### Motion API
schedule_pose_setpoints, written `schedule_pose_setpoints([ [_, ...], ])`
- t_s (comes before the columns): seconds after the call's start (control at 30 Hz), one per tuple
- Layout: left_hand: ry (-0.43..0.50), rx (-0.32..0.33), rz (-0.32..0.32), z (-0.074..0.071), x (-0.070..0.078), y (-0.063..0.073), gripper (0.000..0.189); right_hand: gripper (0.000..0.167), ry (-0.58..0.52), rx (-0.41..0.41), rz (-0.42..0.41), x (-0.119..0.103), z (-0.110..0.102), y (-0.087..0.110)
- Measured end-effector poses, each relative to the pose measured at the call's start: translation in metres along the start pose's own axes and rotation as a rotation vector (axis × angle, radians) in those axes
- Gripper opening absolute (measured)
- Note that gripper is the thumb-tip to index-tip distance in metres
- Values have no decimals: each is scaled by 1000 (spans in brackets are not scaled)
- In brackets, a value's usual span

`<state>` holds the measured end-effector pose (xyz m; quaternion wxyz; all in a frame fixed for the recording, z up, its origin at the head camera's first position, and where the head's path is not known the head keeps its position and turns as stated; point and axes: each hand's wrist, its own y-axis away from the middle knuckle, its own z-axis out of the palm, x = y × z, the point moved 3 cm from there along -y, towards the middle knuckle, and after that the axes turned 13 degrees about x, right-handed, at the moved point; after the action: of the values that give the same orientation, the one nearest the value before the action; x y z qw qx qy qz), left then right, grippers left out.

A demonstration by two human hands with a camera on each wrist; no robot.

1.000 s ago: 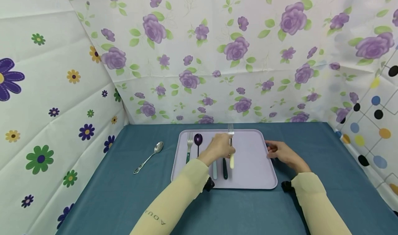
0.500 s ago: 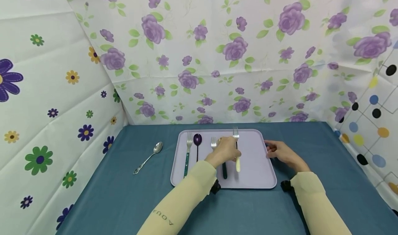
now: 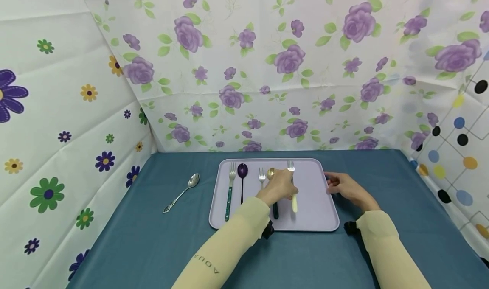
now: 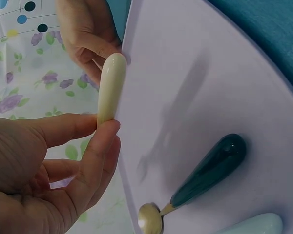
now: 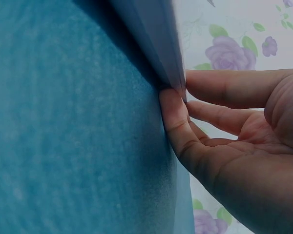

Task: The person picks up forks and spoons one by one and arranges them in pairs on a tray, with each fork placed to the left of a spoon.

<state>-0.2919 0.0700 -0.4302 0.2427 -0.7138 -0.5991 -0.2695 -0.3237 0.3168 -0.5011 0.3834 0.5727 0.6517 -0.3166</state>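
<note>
My left hand (image 3: 280,185) pinches a fork with a cream handle (image 3: 294,204) above the pale lilac tray (image 3: 317,221). Its tines point away from me, and a shadow lies beneath it in the left wrist view. At the tray's right edge, my right hand (image 3: 345,188) pinches the rim between thumb and fingers (image 5: 224,87). On the tray lie a green-handled fork (image 3: 229,200), a dark purple spoon (image 3: 242,171), a small fork (image 3: 262,175) and a gold spoon with a dark green handle (image 4: 210,168). My left arm partly hides several of them.
A silver spoon (image 3: 194,180) with an ornate handle lies slantwise on the blue tablecloth (image 3: 126,242), left of the tray. Flowered cloth (image 3: 244,68) hangs behind the table, with patterned cloths at both sides.
My left hand has moved right and slightly nearer with the cream-handled fork, uncovering the small fork's and gold spoon's heads. My right hand stays on the tray's edge.
</note>
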Motion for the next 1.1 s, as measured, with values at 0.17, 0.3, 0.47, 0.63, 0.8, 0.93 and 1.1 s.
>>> schedule_pose_setpoints([
  [0.17, -19, -3, 4, 2, 1, -1, 19, 71, 10, 8, 8, 2, -1, -1],
  [0.3, -47, 1, 10, 6, 2, -3, 20, 71, 13, 5, 8, 5, -1, -3],
  [0.47, -111, 3, 21, 9, 3, -4, 18, 72, 2, -3, 12, 6, -1, -2],
  [0.63, -185, 3, 32, 13, 4, -5, 17, 72, 1, -4, 21, 7, -1, -1],
  [0.8, -277, 23, 82, 34, -14, -21, 18, 72, -3, -5, 26, 5, -1, 0],
  [0.93, -276, 16, 78, 38, -18, -24, 18, 72, -4, -10, 22, 3, -1, -1],
  [1.1, -233, -1, 30, 26, -7, -10, 20, 72, -6, -12, 20, 2, 0, -1],
])
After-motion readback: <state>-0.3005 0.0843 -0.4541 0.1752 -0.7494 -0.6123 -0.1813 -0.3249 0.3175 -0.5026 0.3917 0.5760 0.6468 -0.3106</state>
